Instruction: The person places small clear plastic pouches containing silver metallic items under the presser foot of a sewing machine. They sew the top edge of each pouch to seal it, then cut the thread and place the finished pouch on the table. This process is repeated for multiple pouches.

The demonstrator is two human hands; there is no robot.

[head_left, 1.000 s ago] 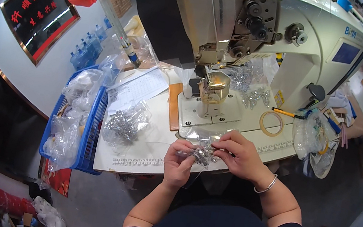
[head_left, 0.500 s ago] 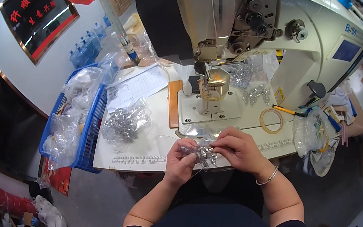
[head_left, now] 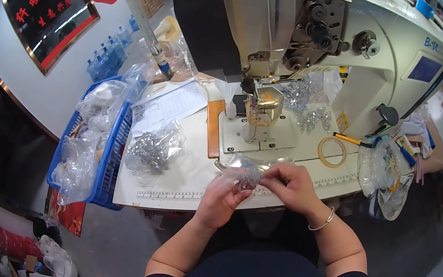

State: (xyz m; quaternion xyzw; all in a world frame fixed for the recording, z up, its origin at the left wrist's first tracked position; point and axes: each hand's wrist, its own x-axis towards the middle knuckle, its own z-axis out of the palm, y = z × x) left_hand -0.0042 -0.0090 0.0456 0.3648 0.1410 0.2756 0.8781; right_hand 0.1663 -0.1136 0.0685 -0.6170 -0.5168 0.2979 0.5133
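Head view, and the silvery piece (head_left: 250, 178) is right at the front edge of the surface (head_left: 187, 173), held in my left fingers (head_left: 240, 198), while my right fingers (head_left: 280, 172) sit narrow at its right side, their grip impossible to tell. Beyond stands the sewing machine (head_left: 389, 49), a clear bag of silvery pieces (head_left: 154, 151) lying left, a tape roll (head_left: 321, 152) right.

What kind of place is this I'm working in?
Most likely a sewing workshop: a large, heavy-duty-looking sewing machine stands on a white worktable, a measuring strip runs along the table's front edge, and a blue crate of plastic bags sits at its left.
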